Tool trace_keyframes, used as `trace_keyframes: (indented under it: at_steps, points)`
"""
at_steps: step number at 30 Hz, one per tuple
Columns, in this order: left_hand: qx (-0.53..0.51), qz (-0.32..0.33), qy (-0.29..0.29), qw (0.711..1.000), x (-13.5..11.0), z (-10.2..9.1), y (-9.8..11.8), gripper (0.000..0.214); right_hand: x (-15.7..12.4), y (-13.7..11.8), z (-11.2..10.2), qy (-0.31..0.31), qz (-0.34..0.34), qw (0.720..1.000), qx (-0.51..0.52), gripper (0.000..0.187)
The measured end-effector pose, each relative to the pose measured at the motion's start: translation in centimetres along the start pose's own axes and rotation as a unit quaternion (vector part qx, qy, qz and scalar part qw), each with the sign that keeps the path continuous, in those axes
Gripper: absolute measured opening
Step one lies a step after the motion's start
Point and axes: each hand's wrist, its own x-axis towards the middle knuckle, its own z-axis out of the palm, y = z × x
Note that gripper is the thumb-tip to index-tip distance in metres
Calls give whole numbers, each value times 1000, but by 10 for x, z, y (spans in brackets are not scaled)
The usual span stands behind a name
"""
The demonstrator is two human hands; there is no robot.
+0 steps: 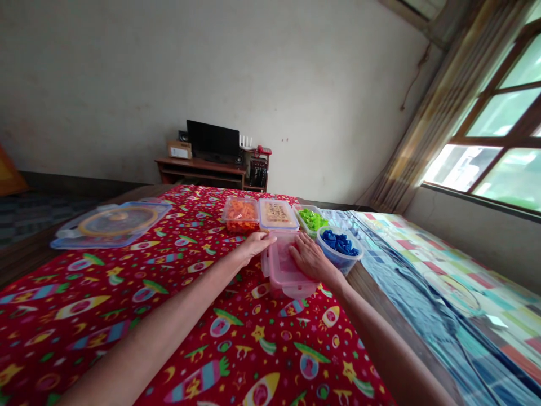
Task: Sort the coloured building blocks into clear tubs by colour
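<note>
A clear plastic food container with a pinkish lid (284,269) sits on the red patterned cloth in front of me. My left hand (256,245) grips its far left corner, the thumb lying along the lid's edge and the other fingers partly hidden. Flat across the right side of the lid lies my right hand (311,258), fingers stretched out. Just beyond stand a container of orange pieces (242,214) and a lidded container of pale pieces (279,215). To the right are a container of green pieces (311,219) and a round tub of blue pieces (339,243).
Two large clear lids with blue rims (114,223) lie at the left on the red cloth (186,349). A blue cloth and checked cover (422,270) with dark cables spread at the right. Against the wall, a desk (203,164) holds a monitor (212,141).
</note>
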Motion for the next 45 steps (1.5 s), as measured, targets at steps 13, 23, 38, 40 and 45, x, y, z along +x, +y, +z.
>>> trace_keyframes:
  at_steps: [13,23,38,40,45]
  points:
    - [65,22,22,997,-10,3,-2,51,9,-6,-12,-33,37,998,34,23]
    - [19,-1,9,1000,-27,7,-6,53,-16,-17,-36,-9,15,999,51,38]
    - [136,43,51,988,-33,5,-8,49,-30,-17,-21,-50,32,997,47,46]
    - [219,99,91,966,-33,-5,-6,40,-30,-15,-20,-40,20,998,48,44]
    - [403,248,163,866,-34,-71,9,26,-27,-12,-21,-8,23,999,44,35]
